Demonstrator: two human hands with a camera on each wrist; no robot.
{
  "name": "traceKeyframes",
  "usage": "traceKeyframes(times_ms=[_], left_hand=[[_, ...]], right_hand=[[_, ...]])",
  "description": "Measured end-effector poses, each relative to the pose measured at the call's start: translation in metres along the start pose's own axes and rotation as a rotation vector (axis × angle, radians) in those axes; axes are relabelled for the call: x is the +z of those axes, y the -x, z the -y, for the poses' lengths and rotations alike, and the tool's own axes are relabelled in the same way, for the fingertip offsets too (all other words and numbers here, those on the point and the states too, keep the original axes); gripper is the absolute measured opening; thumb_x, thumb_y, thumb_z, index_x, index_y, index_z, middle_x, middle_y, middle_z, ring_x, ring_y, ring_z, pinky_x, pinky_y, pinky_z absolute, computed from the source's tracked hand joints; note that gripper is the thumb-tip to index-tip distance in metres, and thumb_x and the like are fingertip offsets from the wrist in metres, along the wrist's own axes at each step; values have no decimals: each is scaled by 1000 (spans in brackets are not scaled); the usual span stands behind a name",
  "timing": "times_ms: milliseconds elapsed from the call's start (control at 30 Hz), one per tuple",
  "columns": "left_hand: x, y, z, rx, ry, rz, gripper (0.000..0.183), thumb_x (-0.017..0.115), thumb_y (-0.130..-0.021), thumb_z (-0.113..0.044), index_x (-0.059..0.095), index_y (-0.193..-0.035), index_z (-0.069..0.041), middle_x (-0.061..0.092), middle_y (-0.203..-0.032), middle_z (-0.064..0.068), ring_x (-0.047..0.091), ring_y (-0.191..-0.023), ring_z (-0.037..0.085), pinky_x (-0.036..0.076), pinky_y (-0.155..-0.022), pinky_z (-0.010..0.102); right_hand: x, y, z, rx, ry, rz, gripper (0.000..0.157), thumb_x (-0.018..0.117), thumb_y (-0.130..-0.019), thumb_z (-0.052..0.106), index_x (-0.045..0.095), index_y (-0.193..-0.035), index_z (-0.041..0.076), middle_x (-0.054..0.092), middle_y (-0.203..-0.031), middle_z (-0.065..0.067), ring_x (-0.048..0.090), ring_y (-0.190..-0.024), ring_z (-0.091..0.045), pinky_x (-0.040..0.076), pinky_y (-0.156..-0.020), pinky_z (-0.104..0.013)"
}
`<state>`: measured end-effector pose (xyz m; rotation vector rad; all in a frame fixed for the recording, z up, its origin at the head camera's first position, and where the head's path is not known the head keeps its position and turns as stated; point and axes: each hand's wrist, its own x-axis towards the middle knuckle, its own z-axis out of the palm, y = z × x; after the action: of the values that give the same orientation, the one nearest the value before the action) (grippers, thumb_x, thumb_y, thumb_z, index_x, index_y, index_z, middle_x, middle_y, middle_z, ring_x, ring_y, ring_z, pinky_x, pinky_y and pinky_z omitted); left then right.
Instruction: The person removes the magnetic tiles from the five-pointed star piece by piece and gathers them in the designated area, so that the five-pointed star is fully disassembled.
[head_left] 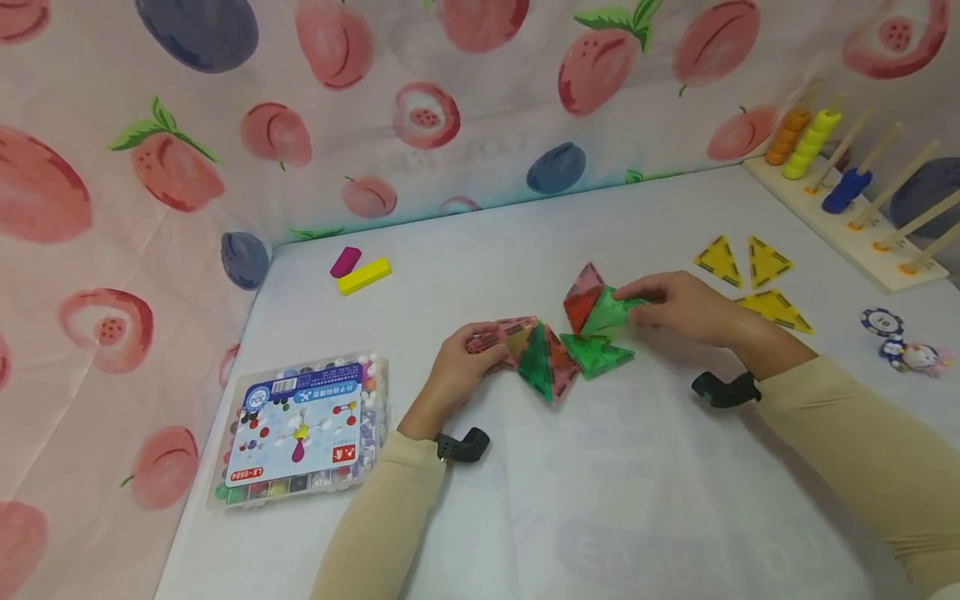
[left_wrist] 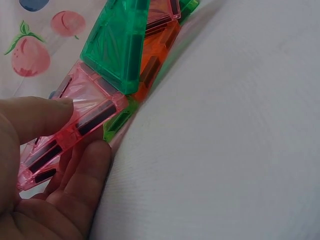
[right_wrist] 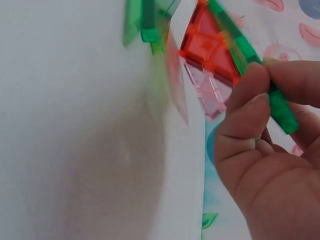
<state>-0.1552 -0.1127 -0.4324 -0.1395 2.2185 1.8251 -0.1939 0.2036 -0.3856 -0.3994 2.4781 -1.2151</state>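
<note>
Nearest the person sits a clear box of model parts, its lid labelled. Beyond the box and to its right is a joined group of tiles that looks like light, stiff, smooth plastic, with dark strips along the edges, perhaps magnets. I'd judge them slightly slippery, apt to hinge or part at the seams; a tile's rim, close to a joint, seems the surest hold.

The left hand pinches a pink tile there — thumb on its face, fingers curled underneath. The tile runs out past the fingertips, and a dark green tile and an orange-red tile follow on the side away from the box.

Farther right of the box, a bright green tile lies near that group; whether it touches, I can't tell. Farther again, the right hand nips a lighter green tile by its edge, thumb and fingers separated only by the thin plate. The tile juts from the fingertips toward the box side, where a red tile and a pale pink tile appear to adjoin it.

Well right of the box lie yellow triangles; behind it, a yellow block and a magenta block. A peg board stands farthest off — away to its right.
</note>
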Motion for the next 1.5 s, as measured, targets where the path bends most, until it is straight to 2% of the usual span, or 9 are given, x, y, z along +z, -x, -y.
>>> traceKeyframes(times_ms=[133,300,467,600,800,967,1100,1267,1500], left_hand=[[-1,-1,1,8,47,13,38,69,-78,-13,58,-114,-13,59,-106,7,58,-90,17,49,-72,28],[-3,-1,1,14,7,2,38,70,-78,-16,58,-114,-16,59,-105,5,58,-89,15,49,-71,27],[-2,-1,0,13,20,16,38,69,-78,-15,58,-114,-15,59,-105,5,58,-90,16,49,-72,28],[0,-1,0,13,-9,17,36,69,-78,-16,59,-112,-17,58,-106,4,56,-92,16,48,-72,27],[-1,2,-3,4,-3,25,37,69,-78,-14,58,-113,-16,57,-108,6,55,-93,16,48,-72,27],[-4,3,-10,-17,-21,33,38,68,-79,-12,57,-116,-13,55,-110,7,54,-93,16,48,-74,28],[-7,-2,-3,-9,-54,22,40,70,-78,-19,57,-116,-17,56,-111,3,54,-94,15,47,-75,27],[-7,-2,-1,4,-90,0,39,70,-78,-26,58,-115,-22,55,-110,1,53,-95,15,46,-77,26],[-4,0,0,12,-74,16,41,70,-78,-27,58,-115,-20,56,-110,3,54,-95,16,46,-77,27]], right_hand=[[-1,-3,4,-29,-63,-38,31,59,-87,21,58,-117,12,54,-119,-7,56,-82,-24,47,-71,-34],[1,-15,9,-59,-101,-57,31,58,-88,21,58,-117,12,47,-127,-5,50,-103,-21,45,-81,-31],[9,-34,9,-157,-125,-72,29,59,-86,13,60,-114,6,50,-126,-7,39,-120,-21,34,-95,-40],[12,-40,10,-154,-127,-110,26,59,-86,12,60,-112,5,51,-123,-9,40,-120,-23,34,-94,-41],[9,-41,12,-128,-176,-130,31,61,-85,19,59,-113,5,52,-122,-8,43,-114,-19,41,-86,-28],[5,-38,6,3,-31,-81,28,60,-85,23,62,-109,9,55,-114,-9,48,-103,-22,40,-85,-38],[2,-33,-1,82,52,-29,32,60,-85,29,61,-107,7,59,-97,-9,51,-85,-22,42,-73,-35],[3,-35,-10,85,135,-21,35,62,-82,34,59,-101,5,57,-93,-9,47,-81,-23,41,-67,-34],[3,-38,-12,58,202,5,36,64,-82,27,54,-112,10,52,-110,-15,46,-95,-29,39,-80,-43]])
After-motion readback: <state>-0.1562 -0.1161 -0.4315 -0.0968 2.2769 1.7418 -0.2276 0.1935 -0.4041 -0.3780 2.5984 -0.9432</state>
